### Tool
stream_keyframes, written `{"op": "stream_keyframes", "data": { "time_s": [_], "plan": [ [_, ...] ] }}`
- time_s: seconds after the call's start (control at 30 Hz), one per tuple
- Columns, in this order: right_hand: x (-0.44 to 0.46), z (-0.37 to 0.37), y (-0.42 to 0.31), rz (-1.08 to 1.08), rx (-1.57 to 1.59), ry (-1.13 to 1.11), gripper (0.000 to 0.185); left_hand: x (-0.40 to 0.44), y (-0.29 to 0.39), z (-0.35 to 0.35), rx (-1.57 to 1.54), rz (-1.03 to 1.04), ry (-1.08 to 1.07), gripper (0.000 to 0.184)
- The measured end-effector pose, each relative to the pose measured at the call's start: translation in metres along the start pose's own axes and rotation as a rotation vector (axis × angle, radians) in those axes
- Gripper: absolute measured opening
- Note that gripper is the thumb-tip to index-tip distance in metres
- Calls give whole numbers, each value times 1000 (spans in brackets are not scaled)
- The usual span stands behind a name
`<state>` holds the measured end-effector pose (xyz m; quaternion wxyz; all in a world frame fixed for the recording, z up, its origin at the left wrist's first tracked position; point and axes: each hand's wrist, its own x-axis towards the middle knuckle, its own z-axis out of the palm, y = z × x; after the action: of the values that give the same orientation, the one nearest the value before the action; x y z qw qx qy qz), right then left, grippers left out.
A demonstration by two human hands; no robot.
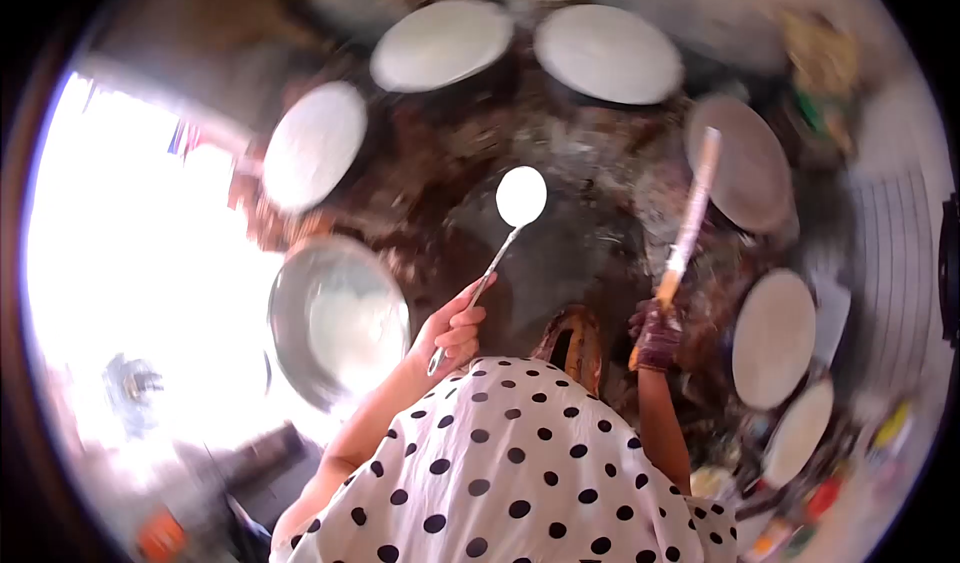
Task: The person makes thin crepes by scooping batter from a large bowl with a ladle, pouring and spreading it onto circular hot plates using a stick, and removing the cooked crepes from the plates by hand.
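My left hand (457, 329) is closed around the thin metal handle of a ladle (497, 259). The ladle's round bowl looks white, and whether that is its contents or its surface I cannot tell. On my right hand (656, 335) is a dark knitted glove, with the fingers wrapped round a long flat wooden stick (690, 225). The stick points up and away, its upper length coated whitish. A wide metal pot (277, 328) with milky white liquid inside stands left of my left hand. Below the ladle, a dark round surface (560, 283) lies between my hands.
Several round pale-topped vessels form an arc, among them one at the left (315, 148), one at the back (442, 45) and a greyish one (738, 163) at the right. A brown sack-like thing (820, 53) stands at back right. Bright light floods the left side.
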<state>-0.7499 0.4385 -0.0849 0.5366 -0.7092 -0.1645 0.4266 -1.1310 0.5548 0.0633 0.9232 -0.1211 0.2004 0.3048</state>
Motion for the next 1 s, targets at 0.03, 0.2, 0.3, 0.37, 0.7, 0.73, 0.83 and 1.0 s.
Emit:
{"op": "stream_keyframes", "data": {
  "time_s": [0.03, 0.2, 0.3, 0.37, 0.7, 0.73, 0.83, 1.0],
  "plan": [
    [-18, 46, -30, 74, 78, -184, 24, -25, 2, -12, -31, 46, -32, 44],
    [-107, 166, -9, -111, -507, -580, 17, -192, -5, -102, 744, 511, 498, 48],
    [-92, 203, -11, -102, -800, -873, 30, -160, -5, -154, 457, 601, 702, 22],
    [-158, 294, -19, 212, -884, -917, 42, -205, 63, -238, 164, 584, 638, 9],
    [-132, 588, 157, -371, -1387, -1309, 35, -232, 233, -367, -236, 788, 866, 8],
    [-145, 604, 161, -381, -1391, -1343, 35, -225, 239, -373, -297, 807, 894, 9],
    [-174, 637, 176, -631, -1406, -1531, 36, -210, 259, -381, -381, 856, 961, 12],
    [-195, 557, 99, -775, -1555, -1512, 42, -224, 197, -378, 310, 781, 1182, 16]
  ]
}}
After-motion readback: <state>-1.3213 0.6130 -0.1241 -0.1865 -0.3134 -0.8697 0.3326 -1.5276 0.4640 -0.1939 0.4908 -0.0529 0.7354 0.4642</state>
